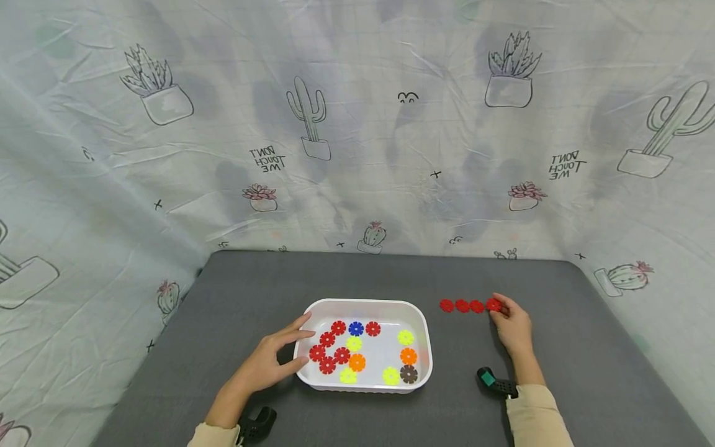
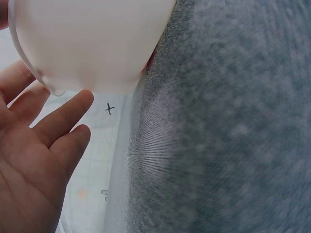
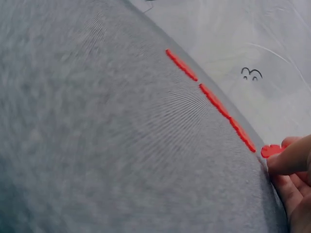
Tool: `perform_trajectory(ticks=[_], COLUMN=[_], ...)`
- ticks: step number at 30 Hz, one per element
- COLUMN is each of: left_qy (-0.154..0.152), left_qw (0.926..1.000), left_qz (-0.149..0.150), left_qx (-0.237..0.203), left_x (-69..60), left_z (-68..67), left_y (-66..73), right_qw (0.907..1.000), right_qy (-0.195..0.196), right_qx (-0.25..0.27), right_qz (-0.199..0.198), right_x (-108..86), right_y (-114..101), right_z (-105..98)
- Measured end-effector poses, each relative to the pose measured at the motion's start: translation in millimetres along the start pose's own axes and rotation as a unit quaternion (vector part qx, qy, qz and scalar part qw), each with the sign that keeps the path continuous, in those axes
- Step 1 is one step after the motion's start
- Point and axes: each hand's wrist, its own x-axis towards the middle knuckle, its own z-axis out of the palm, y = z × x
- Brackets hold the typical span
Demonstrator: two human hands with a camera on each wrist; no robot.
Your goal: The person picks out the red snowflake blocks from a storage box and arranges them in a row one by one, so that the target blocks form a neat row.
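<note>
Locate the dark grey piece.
Head view: the dark grey piece sits in the near-right corner of the white tray, beside a yellow piece and an orange piece.

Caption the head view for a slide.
Left hand at a white tray of coloured discs, right hand pinching a red disc beside a row of three more.

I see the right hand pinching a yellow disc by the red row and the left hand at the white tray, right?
Not quite: the disc in the right hand is red, not yellow, as the head view shows. The left hand is at the white tray.
</note>
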Motion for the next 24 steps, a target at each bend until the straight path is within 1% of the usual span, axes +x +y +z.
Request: perform_trajectory(ticks=[2, 4, 6, 9, 14, 17, 21, 24], left_qy=[-0.003, -0.005, -0.008, -0.008, -0.007, -0.005, -0.001, 0.004], left_qw=[1.0000, 1.0000, 0.9998, 0.9998, 0.9999, 0.9999, 0.9998, 0.9996], left_qz=[-0.001, -0.006, -0.015, -0.019, -0.011, -0.010, -0.020, -0.025], left_qx=[0.000, -0.001, -0.006, -0.008, -0.008, -0.006, -0.007, -0.009], left_x=[0.9, 1.7, 1.7, 0.5, -0.4, 0.7, 1.2, 1.5], left_z=[-0.1, -0.2, -1.0, -1.7, -1.8, -2.2, -2.7, -2.8], left_y=[0.4, 1.7, 3.3, 4.2, 3.6, 4.0, 5.6, 6.4], right_qw=[0.9993, 0.9981, 0.9971, 0.9963, 0.9975, 0.9984, 0.9991, 0.9993], right_qy=[0.000, -0.004, -0.006, -0.010, -0.009, 0.002, 0.016, 0.018], right_qx=[-0.037, -0.059, -0.073, -0.082, -0.069, -0.054, -0.038, -0.028], right_qz=[-0.011, -0.018, -0.021, -0.023, -0.016, -0.013, -0.010, -0.018], right_x=[1.0, 0.8, -0.4, -3.7, -7.3, -7.5, -7.7, -7.2], right_y=[0.5, 0.5, -0.5, -2.4, -4.3, -5.0, -6.3, -7.6], right_z=[0.3, 0.3, 0.3, 0.3, 0.4, 1.5, 3.0, 3.5])
